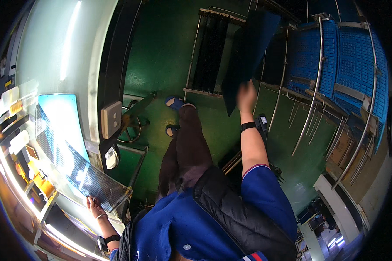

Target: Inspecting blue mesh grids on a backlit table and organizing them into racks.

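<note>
Hands work far apart: the right hand [246, 96] is stretched forward, gripping the lower edge of a dark panel [248, 52] held tilted above the green floor [161, 56], in front of a slotted rack [211, 54]. The hand is blurred, so its fingers cannot be told apart; it looks closed on the panel's edge. The left hand [94, 207] lies at the near corner of a gridded panel [74, 161] resting on a lit table [59, 113], fingers spread and touching its edge rather than clamped on it.

A good way to handle the dark panel would be to keep it flat in its own plane, grip firmly near the corner, and line its edge up squarely with the rack's slots, since a thin sheet held by one hand will flex or swing. The left hand could steady the gridded panel so it does not slide off the table edge.

Blue crates [339, 65] on a metal trolley fill the upper right. The dark panel's top runs into shadow, the rack's slots are hard to make out, and the person's torso hides the floor below.
</note>
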Tool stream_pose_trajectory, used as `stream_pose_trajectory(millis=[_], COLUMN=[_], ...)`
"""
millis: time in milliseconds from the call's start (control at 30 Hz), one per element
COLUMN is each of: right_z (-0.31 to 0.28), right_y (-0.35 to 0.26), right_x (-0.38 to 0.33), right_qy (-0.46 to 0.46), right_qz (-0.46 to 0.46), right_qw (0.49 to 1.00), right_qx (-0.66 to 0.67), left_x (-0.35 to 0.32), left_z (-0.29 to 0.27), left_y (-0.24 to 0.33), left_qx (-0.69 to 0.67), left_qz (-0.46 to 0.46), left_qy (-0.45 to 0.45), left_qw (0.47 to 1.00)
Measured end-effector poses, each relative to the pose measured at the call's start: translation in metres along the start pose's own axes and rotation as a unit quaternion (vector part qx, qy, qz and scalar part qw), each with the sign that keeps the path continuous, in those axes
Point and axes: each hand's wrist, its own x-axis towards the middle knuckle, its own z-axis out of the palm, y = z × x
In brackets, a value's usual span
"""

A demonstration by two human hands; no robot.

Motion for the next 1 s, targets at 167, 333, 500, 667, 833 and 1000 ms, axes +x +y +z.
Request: stream_pose_trajectory(millis=[167, 333, 500, 667, 833, 1000], right_z=[0.015, 0.023, 0.030, 0.033, 0.045, 0.057], right_y=[0.010, 0.021, 0.020, -0.005, -0.010, -0.020], right_x=[0.004, 0.020, 0.030, 0.043, 0.068, 0.080], right_qy=[-0.034, -0.043, -0.032, -0.098, -0.137, -0.150], right_qz=[0.010, -0.017, -0.073, -0.001, 0.009, 0.023], right_qw=[0.999, 0.997, 0.994, 0.993, 0.984, 0.977], right_qx=[-0.016, -0.054, -0.069, -0.063, -0.115, -0.153], left_x=[-0.007, -0.013, -0.024, -0.020, -0.021, -0.021], left_z=[-0.005, 0.001, 0.020, 0.000, 0.003, -0.002], left_y=[0.000, 0.002, 0.002, -0.003, -0.005, -0.007], left_qx=[0.022, 0.019, 0.016, 0.037, 0.024, 0.021], left_qz=[-0.004, -0.003, 0.006, -0.008, -0.002, 0.000], left_qy=[0.005, 0.009, 0.047, 0.017, 0.035, 0.034], left_qw=[1.000, 1.000, 0.999, 0.999, 0.999, 0.999])
